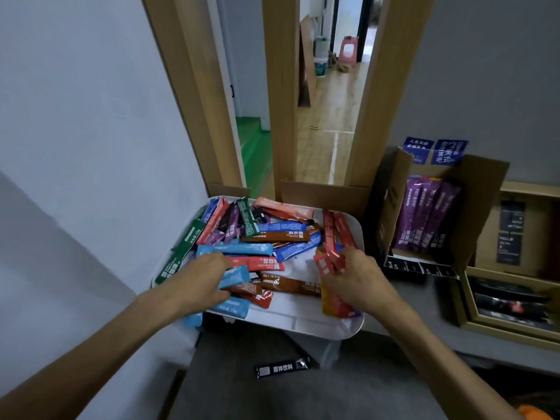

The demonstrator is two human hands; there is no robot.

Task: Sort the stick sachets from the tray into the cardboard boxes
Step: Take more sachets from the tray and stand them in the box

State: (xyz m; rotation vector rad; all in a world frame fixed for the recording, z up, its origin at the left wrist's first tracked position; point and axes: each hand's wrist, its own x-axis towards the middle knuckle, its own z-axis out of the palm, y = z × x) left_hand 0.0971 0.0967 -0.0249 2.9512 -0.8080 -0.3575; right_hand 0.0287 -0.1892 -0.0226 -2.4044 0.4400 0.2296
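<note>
The white tray (318, 328) is bounded by the door frame (278, 116) at 12 o'clock and the cardboard box (478, 189) at 2 o'clock. Bare tray floor is left along the 6 o'clock rim. Red sachets (330, 253) are gripped by the right hand (360, 277) at 3 o'clock. A light blue sachet (235, 275) is pinched by the left hand (201, 280) at 8 o'clock.
</note>
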